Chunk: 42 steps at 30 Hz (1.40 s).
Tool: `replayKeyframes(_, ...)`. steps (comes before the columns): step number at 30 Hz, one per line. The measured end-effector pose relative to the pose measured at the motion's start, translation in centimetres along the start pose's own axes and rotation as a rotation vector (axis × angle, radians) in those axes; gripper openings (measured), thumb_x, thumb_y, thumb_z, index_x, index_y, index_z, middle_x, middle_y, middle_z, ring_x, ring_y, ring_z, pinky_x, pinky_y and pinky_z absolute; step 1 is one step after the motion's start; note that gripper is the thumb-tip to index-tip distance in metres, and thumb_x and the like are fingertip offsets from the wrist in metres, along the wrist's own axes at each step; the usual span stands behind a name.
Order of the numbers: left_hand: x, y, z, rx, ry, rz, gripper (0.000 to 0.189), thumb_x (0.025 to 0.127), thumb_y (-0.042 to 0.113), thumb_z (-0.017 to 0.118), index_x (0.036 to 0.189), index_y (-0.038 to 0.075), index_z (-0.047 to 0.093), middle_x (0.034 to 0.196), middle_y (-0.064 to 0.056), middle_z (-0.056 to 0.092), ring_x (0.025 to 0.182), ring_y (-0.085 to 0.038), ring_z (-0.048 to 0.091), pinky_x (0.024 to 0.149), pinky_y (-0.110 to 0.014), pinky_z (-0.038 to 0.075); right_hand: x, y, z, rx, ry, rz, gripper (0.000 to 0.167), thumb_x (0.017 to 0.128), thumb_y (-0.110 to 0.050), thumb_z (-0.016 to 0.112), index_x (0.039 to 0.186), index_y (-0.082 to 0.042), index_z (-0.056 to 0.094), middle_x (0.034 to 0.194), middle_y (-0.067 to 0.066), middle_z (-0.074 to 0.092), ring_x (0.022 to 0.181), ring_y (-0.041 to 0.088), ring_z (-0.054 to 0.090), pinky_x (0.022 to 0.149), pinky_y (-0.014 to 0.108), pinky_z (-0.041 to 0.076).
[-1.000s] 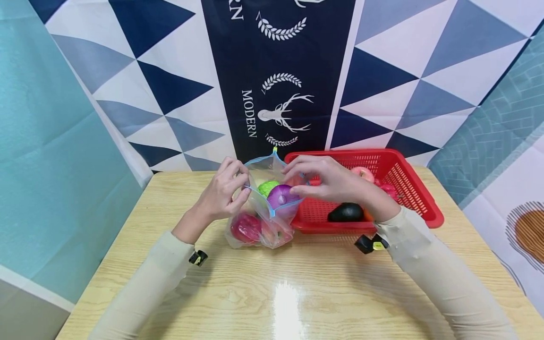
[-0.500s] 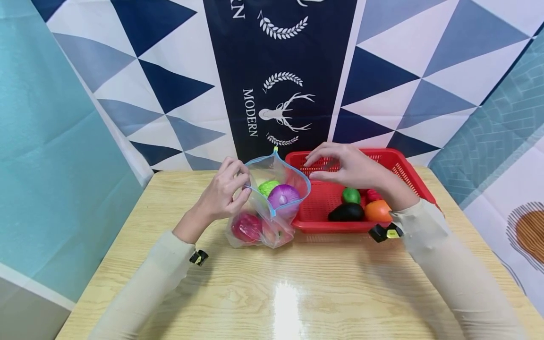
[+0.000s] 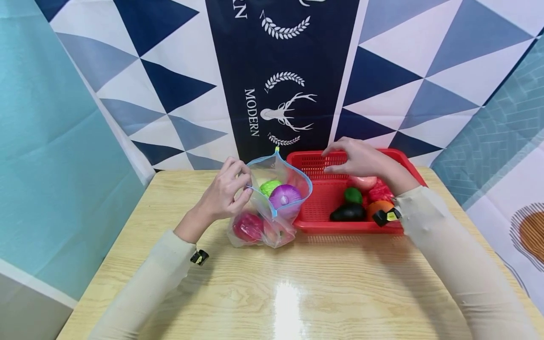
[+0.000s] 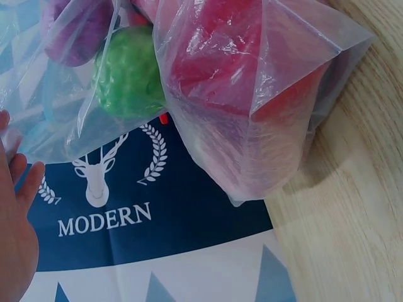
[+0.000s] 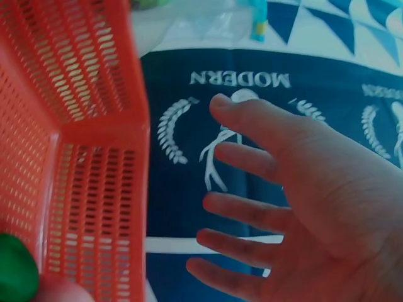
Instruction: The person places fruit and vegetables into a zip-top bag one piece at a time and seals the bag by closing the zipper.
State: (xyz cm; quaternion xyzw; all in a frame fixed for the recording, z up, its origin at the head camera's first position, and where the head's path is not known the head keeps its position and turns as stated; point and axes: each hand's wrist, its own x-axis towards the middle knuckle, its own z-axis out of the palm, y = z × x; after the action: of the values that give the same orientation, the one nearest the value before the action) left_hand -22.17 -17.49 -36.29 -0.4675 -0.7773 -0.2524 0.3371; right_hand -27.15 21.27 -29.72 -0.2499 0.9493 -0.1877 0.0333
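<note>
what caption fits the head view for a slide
Left hand pinches zip bag holding purple onion; right hand hovers near red basket.

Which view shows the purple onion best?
Head view: most of the purple onion shows uncovered in the open bag. Left wrist view: cut by the top edge, behind plastic. Right wrist view doesn't show it.

And here, near your table's [image 3: 238, 293] far edge, stands the bag [image 3: 276, 166], the basket [image 3: 318, 196] just right of it, the cloth [image 3: 289, 61] behind both. Onion [image 3: 285, 196] in the bag's right side! Orange [image 3: 379, 208] inside the basket, toward its near right corner; your right hand [image 3: 357, 158] above its far side.
</note>
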Motion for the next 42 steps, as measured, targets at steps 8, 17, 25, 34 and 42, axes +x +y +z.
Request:
replayKeyframes(8,0.0,0.1,0.0,0.005,-0.008,-0.004,0.017,0.095,0.018,0.055,0.081,0.008,0.059,0.097,-0.014,0.062,0.103,-0.035,0.056,0.092,-0.05,0.051,0.3,2.4,0.8,-0.045,-0.057,0.087,0.065,0.097,-0.033,0.085,0.152,-0.005,0.066,0.151,0.034,0.062,0.134,0.053,0.062,0.109,0.069,0.056)
replayKeyframes(17,0.0,0.1,0.1,0.009,-0.006,-0.004,0.017,0.095,0.017,0.055,0.081,0.008,0.059,0.097,-0.013,0.062,0.104,-0.035,0.056,0.092,-0.05,0.051,0.4,4.8,1.3,-0.067,-0.203,0.201,0.075,0.093,-0.036,0.089,0.155,-0.004,0.063,0.157,0.033,0.058,0.144,0.056,0.051,0.114,0.074,0.051)
replayKeyframes(25,0.0,0.1,0.1,0.009,-0.007,-0.004,0.017,0.095,0.018,0.055,0.08,0.009,0.058,0.097,-0.013,0.062,0.103,-0.035,0.056,0.092,-0.05,0.051,0.6,7.4,2.0,0.005,-0.31,0.29,0.082,0.094,-0.04,0.087,0.16,-0.004,0.056,0.157,0.035,0.053,0.141,0.055,0.051,0.113,0.073,0.053)
replayKeyframes(34,0.1,0.1,0.1,0.006,0.004,0.008,0.017,0.095,0.017,0.055,0.08,0.009,0.058,0.096,-0.014,0.062,0.103,-0.036,0.056,0.092,-0.051,0.051,0.8,8.5,2.4,0.011,-0.325,0.298,0.075,0.09,-0.029,0.091,0.155,-0.004,0.062,0.152,0.035,0.051,0.137,0.053,0.048,0.108,0.068,0.058)
replayKeyframes(42,0.0,0.0,0.2,0.011,0.003,0.006,0.017,0.095,0.017,0.055,0.08,0.008,0.059,0.096,-0.014,0.062,0.103,-0.035,0.056,0.091,-0.05,0.051,1.1,10.0,2.9,-0.021,-0.309,0.268,0.063,0.085,-0.024,0.093,0.143,-0.009,0.072,0.143,0.035,0.047,0.13,0.053,0.048,0.099,0.06,0.061)
